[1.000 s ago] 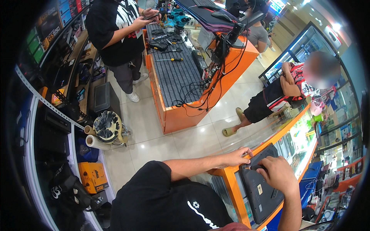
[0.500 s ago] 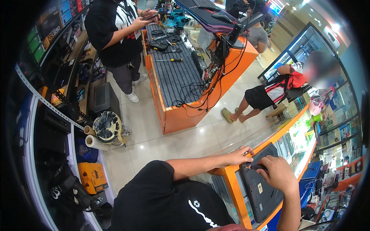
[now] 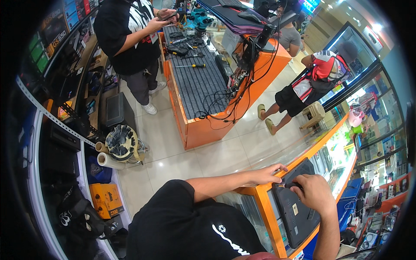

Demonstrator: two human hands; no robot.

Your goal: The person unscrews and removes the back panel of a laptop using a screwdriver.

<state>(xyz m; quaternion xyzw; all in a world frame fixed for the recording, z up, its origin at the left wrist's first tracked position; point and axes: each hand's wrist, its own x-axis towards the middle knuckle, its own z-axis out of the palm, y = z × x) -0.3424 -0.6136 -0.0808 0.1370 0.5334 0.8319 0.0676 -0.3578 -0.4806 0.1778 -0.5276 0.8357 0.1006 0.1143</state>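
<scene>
A black laptop (image 3: 298,212) lies closed with its underside up on the glass counter. My right hand (image 3: 314,193) is closed around the dark handle of a screwdriver (image 3: 291,185), held low over the laptop's far left corner. Its tip is too small to make out. My left hand (image 3: 268,174) rests by that same corner, thumb and forefinger apart, close to the screwdriver's end. Whether its fingertips touch the laptop, I cannot tell.
An orange frame (image 3: 264,208) edges the glass counter. Across the aisle stands an orange workbench (image 3: 208,136) with cables, tools and a yellow-handled screwdriver (image 3: 190,66). One person (image 3: 130,47) there holds a phone; another (image 3: 299,86) stands beyond the counter. A worn round stool (image 3: 123,143) is at left.
My left forefinger has straightened out, and my right hand has shifted slightly with the screwdriver. The person beyond the counter has turned and stepped to the right.
</scene>
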